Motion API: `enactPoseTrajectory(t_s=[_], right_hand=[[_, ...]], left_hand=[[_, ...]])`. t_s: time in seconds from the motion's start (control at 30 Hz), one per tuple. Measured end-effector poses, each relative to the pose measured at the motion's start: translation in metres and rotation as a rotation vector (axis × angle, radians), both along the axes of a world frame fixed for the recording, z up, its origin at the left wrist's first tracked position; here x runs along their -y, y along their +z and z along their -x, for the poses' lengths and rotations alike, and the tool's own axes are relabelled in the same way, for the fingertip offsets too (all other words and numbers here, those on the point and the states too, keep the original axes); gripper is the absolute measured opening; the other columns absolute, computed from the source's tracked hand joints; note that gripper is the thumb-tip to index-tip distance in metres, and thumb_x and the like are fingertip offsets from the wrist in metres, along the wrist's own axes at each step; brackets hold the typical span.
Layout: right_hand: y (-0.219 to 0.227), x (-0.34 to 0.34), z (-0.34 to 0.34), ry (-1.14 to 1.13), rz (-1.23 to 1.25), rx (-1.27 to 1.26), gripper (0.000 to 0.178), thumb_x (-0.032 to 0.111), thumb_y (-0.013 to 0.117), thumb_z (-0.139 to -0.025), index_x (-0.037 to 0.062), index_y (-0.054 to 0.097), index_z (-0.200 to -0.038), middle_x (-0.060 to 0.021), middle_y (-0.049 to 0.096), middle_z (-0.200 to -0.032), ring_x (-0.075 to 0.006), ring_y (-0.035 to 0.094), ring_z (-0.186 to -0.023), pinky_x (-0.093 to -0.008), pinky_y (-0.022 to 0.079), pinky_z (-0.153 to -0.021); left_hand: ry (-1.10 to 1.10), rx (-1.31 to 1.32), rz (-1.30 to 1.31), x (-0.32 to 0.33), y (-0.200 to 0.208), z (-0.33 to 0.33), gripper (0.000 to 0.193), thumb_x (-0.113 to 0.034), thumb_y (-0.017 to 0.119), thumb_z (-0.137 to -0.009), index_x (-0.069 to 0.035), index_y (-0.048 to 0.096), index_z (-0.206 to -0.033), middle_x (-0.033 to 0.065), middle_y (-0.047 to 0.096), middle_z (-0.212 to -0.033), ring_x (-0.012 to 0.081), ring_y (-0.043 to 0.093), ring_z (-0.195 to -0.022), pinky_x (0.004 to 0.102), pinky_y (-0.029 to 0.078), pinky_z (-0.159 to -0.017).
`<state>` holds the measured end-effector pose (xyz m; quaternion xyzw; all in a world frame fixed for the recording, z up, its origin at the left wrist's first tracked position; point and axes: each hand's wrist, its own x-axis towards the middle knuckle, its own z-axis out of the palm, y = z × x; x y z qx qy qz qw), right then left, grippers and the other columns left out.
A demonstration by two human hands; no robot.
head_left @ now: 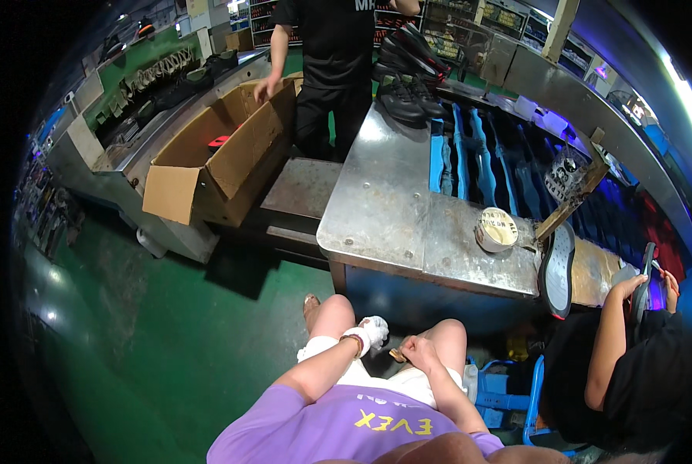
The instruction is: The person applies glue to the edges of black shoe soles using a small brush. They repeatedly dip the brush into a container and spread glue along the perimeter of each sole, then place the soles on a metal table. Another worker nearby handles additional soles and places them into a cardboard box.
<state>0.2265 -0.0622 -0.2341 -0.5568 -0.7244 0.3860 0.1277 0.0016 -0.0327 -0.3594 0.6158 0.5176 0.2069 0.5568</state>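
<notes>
My left hand (374,332), in a white glove, is held above my lap near my left knee. Its fingers look curled in, and what they hold, if anything, is hidden. Bare and closed, my right hand (419,353) is by my right thigh. A small tan-brown piece (397,355) sticks out from its fingers toward the left hand; its kind is too small to tell. Both hands are below the front edge of the metal-topped bench (381,220) and apart from each other.
A white tub (497,230) of pale paste stands on the bench, beside a conveyor (485,158) with blue strips. Black shoes (408,100) sit at the back. An open cardboard box (237,166) is at left, by a standing person. Another person at right holds a shoe sole (644,288).
</notes>
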Motion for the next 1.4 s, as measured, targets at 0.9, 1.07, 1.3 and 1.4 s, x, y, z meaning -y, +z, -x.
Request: enactPoseTrajectory(t_s=[0.9, 1.07, 1.3, 1.4], right_hand=[[0.006, -0.006, -0.002, 0.027, 0.032, 0.091, 0.025, 0.030, 0.076, -0.082, 0.0053, 0.073, -0.083, -0.0149, 0.073, -0.078, -0.0288, 0.073, -0.076, -0.0395, 0.057, -0.074], [0.002, -0.003, 0.003, 0.035, 0.035, 0.049, 0.026, 0.032, 0.075, -0.080, 0.0067, 0.074, -0.084, -0.0148, 0.073, -0.078, -0.0305, 0.073, -0.078, -0.0406, 0.057, -0.075], [-0.019, -0.007, -0.012, 0.009, 0.032, 0.081, 0.027, 0.032, 0.076, -0.078, 0.0055, 0.074, -0.082, -0.0154, 0.073, -0.078, -0.0306, 0.073, -0.077, -0.0413, 0.057, -0.075], [-0.018, -0.009, 0.007, 0.056, 0.029, 0.161, 0.029, 0.034, 0.076, -0.080, 0.0056, 0.074, -0.082, -0.0156, 0.074, -0.079, -0.0312, 0.073, -0.080, -0.0421, 0.057, -0.078]], left_hand=[[-0.582, -0.947, -0.560, -0.003, 0.092, -0.019, 0.014, -0.020, 0.069, -0.081, -0.013, 0.078, -0.089, 0.0078, 0.076, -0.082, 0.0251, 0.076, -0.078, 0.0408, 0.057, -0.062], [-0.575, -0.874, -0.610, 0.007, 0.103, -0.016, 0.019, -0.017, 0.063, -0.081, -0.010, 0.078, -0.089, 0.0120, 0.075, -0.082, 0.0300, 0.075, -0.078, 0.0421, 0.058, -0.064], [-0.623, -0.917, -0.834, 0.017, 0.123, -0.029, 0.013, -0.017, 0.067, -0.078, -0.010, 0.077, -0.085, 0.0130, 0.074, -0.080, 0.0309, 0.074, -0.073, 0.0399, 0.055, -0.059], [-0.614, -0.870, -0.746, 0.007, 0.074, -0.018, 0.013, -0.018, 0.069, -0.078, -0.010, 0.077, -0.083, 0.0131, 0.074, -0.077, 0.0298, 0.074, -0.072, 0.0404, 0.054, -0.058]])
